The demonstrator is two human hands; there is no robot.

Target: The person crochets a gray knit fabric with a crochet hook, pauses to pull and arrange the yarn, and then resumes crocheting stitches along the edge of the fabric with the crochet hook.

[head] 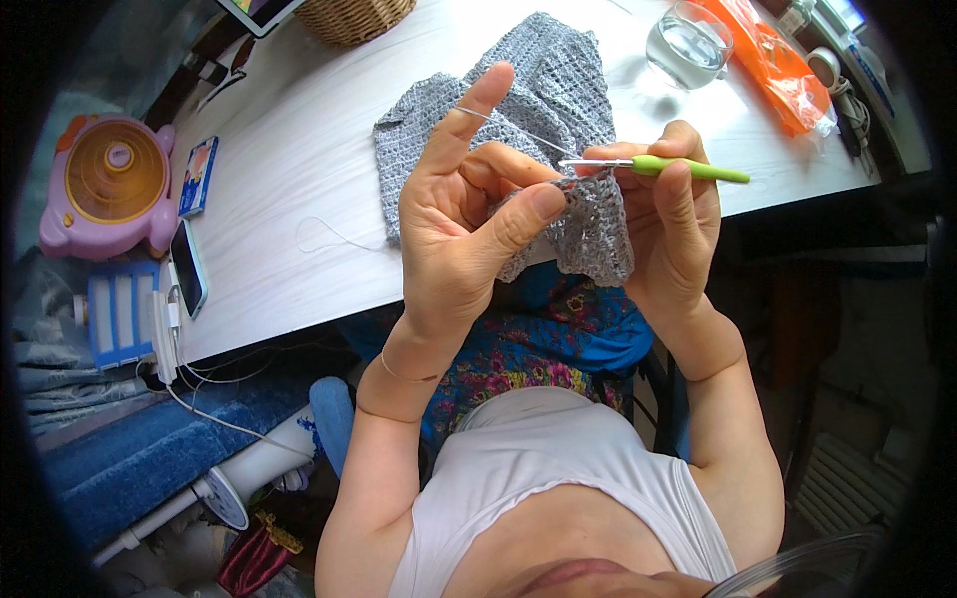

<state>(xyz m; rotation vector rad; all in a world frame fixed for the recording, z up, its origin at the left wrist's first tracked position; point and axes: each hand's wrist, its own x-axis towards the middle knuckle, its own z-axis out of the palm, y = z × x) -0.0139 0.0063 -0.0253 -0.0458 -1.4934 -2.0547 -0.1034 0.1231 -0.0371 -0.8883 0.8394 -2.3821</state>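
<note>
My left hand [471,202] pinches the top edge of a grey crocheted piece [594,232] between thumb and fingers. A thin strand of grey yarn [516,132] runs from my raised left index finger to the tip of a crochet hook [691,168]. The hook has a light green handle and a metal shaft, and lies nearly level at the work's edge. My right hand [677,202] grips that handle between thumb and fingers. Behind both hands, more grey crocheted fabric [538,82] is spread on the table. Part of the work is hidden by my left fingers.
On the white table [299,187] stand a glass of water [688,48] and a wicker basket [351,16]. An orange plastic bag [777,67] lies at right. A smartphone [188,267], a small blue box [198,176] and a pink, round-lidded plastic device [112,179] are at left.
</note>
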